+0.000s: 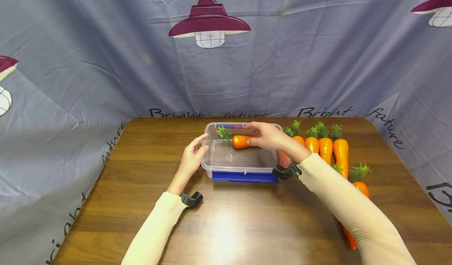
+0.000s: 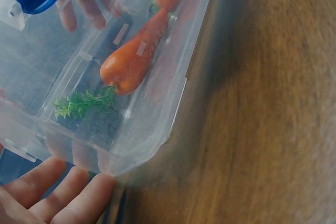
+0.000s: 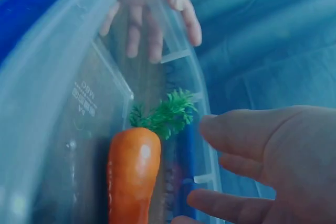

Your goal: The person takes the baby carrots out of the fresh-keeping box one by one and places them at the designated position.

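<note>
A clear plastic container (image 1: pixel 226 168) with a blue latch flap (image 1: pixel 245 176) along its near side stands on the table. Inside lies an orange carrot (image 3: pixel 134 174) with feathery green leaves (image 3: pixel 170 114) pointing left. My right hand (image 1: pixel 268 136) reaches over the container, its fingers spread above the carrot; in the right wrist view a gap shows between them and it. At the container's left end, the fingers of my left hand (image 1: pixel 192 155) rest against the outside of the wall, lightly bent.
Several more carrots (image 1: pixel 325 149) with green tops lie in a row right of the container. Another carrot (image 1: pixel 361 187) lies nearer, partly behind the right sleeve (image 1: pixel 349 210). A grey printed curtain (image 1: pixel 226 80) hangs behind the wooden table (image 1: pixel 159 139).
</note>
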`<action>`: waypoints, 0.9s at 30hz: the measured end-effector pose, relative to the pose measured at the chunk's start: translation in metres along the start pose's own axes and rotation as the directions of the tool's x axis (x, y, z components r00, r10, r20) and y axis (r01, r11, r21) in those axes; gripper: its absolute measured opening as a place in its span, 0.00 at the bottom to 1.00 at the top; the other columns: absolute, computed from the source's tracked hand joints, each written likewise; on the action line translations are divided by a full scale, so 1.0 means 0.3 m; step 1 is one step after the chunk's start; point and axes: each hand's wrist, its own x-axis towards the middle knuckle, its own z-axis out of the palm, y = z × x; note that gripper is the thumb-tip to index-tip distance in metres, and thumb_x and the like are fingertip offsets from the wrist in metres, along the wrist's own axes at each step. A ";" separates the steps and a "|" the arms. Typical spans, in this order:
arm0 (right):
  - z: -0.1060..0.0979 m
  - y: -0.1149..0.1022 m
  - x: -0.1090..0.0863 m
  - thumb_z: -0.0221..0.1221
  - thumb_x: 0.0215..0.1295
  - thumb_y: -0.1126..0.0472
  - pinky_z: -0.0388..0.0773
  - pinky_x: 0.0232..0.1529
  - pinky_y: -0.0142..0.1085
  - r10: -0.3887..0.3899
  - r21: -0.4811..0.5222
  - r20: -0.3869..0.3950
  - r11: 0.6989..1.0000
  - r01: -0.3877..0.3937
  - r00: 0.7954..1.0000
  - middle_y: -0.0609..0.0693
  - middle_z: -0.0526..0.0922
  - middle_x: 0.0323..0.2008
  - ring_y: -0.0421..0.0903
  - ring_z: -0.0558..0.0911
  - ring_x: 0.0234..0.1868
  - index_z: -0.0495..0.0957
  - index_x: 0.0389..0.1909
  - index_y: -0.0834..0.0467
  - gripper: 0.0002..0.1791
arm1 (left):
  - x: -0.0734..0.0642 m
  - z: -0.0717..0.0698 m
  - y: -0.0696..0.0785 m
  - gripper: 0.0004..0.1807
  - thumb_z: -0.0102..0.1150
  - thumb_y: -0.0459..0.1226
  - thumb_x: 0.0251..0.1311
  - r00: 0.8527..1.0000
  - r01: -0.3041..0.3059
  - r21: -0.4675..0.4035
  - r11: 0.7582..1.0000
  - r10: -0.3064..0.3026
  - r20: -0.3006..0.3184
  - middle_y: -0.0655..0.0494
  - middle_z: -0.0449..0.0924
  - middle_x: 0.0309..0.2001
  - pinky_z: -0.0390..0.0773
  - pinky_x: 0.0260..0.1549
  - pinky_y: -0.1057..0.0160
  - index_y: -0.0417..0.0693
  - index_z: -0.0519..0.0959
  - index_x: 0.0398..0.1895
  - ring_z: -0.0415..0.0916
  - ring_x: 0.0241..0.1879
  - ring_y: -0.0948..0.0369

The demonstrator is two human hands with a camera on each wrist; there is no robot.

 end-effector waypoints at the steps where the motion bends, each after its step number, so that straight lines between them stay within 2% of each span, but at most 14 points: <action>1: 0.005 -0.003 0.016 0.64 0.67 0.59 0.76 0.64 0.55 0.002 -0.010 0.013 1.000 -0.002 1.000 0.65 0.79 0.65 0.62 0.79 0.65 0.71 0.70 0.61 0.31 | 0.000 -0.001 0.002 0.24 0.53 0.29 0.71 1.000 0.000 0.003 1.000 0.000 0.001 0.38 0.68 0.73 0.71 0.68 0.41 0.40 0.73 0.69 0.69 0.71 0.41; 8: 0.041 -0.012 0.111 0.62 0.67 0.62 0.73 0.68 0.53 0.025 -0.146 0.096 0.989 -0.010 0.995 0.61 0.78 0.66 0.60 0.76 0.67 0.73 0.69 0.61 0.29 | -0.003 -0.006 -0.002 0.24 0.53 0.30 0.71 1.000 0.004 0.017 1.000 -0.004 0.001 0.37 0.68 0.73 0.70 0.68 0.42 0.40 0.73 0.69 0.67 0.72 0.41; 13: 0.060 -0.002 0.155 0.63 0.65 0.65 0.75 0.65 0.50 0.069 -0.146 0.123 0.988 -0.050 0.990 0.62 0.80 0.63 0.59 0.78 0.65 0.75 0.67 0.59 0.28 | -0.002 -0.002 -0.007 0.23 0.53 0.30 0.71 1.000 0.002 0.018 1.000 -0.002 0.003 0.39 0.69 0.73 0.71 0.68 0.42 0.41 0.73 0.69 0.68 0.71 0.41; 20: 0.084 0.017 0.170 0.67 0.59 0.66 0.74 0.66 0.50 0.072 -0.159 0.207 0.987 -0.039 0.976 0.61 0.83 0.59 0.59 0.79 0.62 0.78 0.64 0.59 0.29 | -0.002 0.000 -0.003 0.24 0.53 0.31 0.71 1.000 -0.006 0.018 1.000 0.006 0.005 0.39 0.68 0.73 0.70 0.69 0.43 0.40 0.73 0.69 0.67 0.72 0.41; 27: 0.092 0.026 0.172 0.69 0.60 0.64 0.71 0.69 0.52 0.068 -0.164 0.221 0.986 -0.031 0.973 0.61 0.82 0.61 0.60 0.77 0.63 0.77 0.65 0.59 0.30 | -0.003 -0.001 -0.004 0.24 0.54 0.30 0.71 1.000 0.000 0.016 1.000 0.000 0.003 0.40 0.68 0.73 0.68 0.70 0.42 0.41 0.73 0.69 0.64 0.75 0.42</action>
